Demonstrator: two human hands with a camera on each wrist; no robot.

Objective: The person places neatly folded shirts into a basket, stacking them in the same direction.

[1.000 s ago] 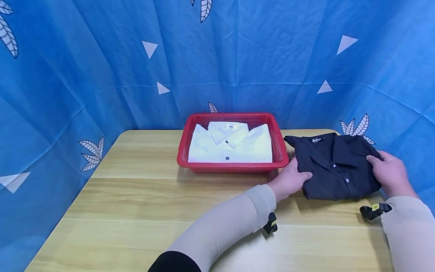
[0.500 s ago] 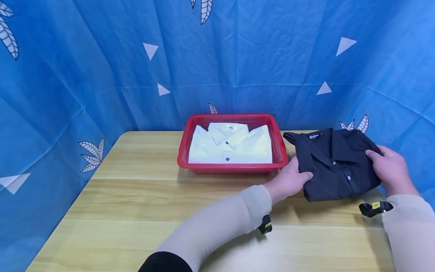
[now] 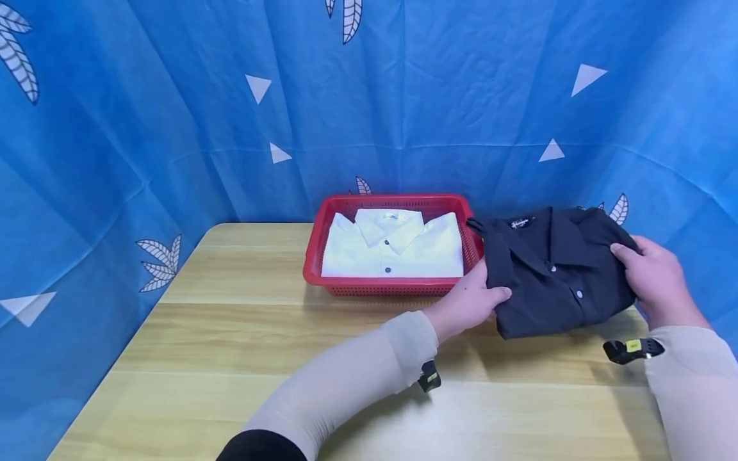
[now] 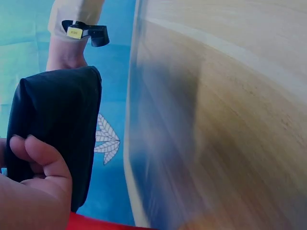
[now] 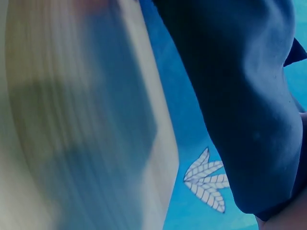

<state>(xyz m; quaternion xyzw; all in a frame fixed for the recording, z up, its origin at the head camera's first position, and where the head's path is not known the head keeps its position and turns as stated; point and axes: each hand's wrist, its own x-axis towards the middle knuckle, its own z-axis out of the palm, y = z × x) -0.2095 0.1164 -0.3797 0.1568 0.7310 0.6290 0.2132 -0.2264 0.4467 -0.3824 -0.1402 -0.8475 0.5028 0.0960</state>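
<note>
A folded black button shirt (image 3: 553, 275), collar away from me, is held up off the table between both hands at the right. My left hand (image 3: 469, 298) grips its left edge, thumb on top; in the left wrist view its fingers (image 4: 41, 155) curl against the underside of the shirt (image 4: 57, 110). On the opposite edge, my right hand (image 3: 657, 275) pinches the cloth with the thumb over it. Only a sliver of that hand enters the right wrist view, beside the dark shirt (image 5: 240, 105). The shirt's left corner overlaps the red basket's (image 3: 369, 282) right rim in the head view.
Inside the basket lies a folded white shirt (image 3: 352, 256) with dark buttons. The basket stands at the back of the wooden table (image 3: 230, 358). A blue curtain (image 3: 450, 96) with leaf and triangle prints hangs behind and along both sides.
Both hands have raised the black shirt and moved it left, nearer the basket. The left forearm has drawn leftward with it. The basket and white shirt have stayed put.
</note>
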